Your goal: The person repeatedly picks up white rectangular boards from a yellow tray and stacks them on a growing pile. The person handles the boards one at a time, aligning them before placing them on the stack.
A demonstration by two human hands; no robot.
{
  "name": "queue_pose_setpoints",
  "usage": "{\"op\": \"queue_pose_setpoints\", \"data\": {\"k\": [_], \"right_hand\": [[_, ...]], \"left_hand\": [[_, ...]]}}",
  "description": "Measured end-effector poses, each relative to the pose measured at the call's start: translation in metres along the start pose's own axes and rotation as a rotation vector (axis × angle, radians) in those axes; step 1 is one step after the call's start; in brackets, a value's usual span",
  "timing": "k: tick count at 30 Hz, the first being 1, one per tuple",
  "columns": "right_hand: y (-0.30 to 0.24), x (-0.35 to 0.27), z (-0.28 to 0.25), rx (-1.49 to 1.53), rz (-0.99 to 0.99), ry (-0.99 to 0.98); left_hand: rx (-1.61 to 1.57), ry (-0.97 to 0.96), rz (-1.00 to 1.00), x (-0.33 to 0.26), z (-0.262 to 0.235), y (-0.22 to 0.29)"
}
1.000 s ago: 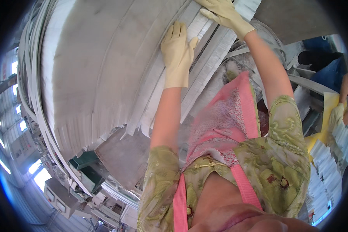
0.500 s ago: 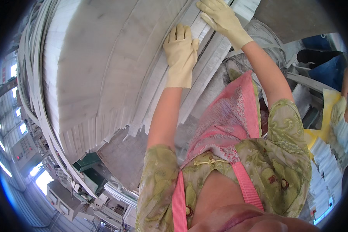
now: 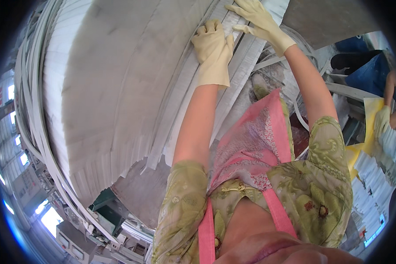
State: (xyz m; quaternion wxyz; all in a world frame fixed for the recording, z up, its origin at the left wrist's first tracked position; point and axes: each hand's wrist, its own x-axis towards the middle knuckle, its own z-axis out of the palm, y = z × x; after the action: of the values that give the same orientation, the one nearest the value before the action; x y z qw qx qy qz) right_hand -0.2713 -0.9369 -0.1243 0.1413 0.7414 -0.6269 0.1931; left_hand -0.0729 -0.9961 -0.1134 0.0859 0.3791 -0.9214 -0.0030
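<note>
A big stack of long white strips [image 3: 119, 88] fills the left and middle of the view. Several loose strips [image 3: 233, 75] run slantwise past its right side. My left hand [image 3: 213, 53], in a cream rubber glove, lies on these loose strips with its fingertips curled over the edge of one. My right hand [image 3: 257, 20], gloved the same way, rests higher up on the strips with fingers spread and the thumb held apart. A pink apron [image 3: 255, 141] over green patterned sleeves shows below the arms.
At the right edge a person in blue [image 3: 361, 70] works with a gloved hand [image 3: 383, 121] on a yellow sheet [image 3: 365, 132]. Stacked white sheets [image 3: 376, 180] lie below it. Bent white bands [image 3: 35, 132] rim the stack's left side, with green machinery [image 3: 105, 207] beneath.
Both hands have slid a little along the strips toward the upper left. My left hand's fingers, flat before, are now curled over a strip's edge.
</note>
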Motion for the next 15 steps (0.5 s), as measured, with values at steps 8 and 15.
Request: {"op": "queue_pose_setpoints", "data": {"k": [8, 15], "right_hand": [[-0.003, 0.015, -0.003, -0.052, 0.104, -0.162], [-0.012, 0.016, 0.005, -0.04, 0.204, -0.194]], "left_hand": [[-0.02, -0.003, 0.032, 0.001, -0.001, -0.001], [-0.103, 0.0, 0.075, -0.001, -0.005, -0.004]]}}
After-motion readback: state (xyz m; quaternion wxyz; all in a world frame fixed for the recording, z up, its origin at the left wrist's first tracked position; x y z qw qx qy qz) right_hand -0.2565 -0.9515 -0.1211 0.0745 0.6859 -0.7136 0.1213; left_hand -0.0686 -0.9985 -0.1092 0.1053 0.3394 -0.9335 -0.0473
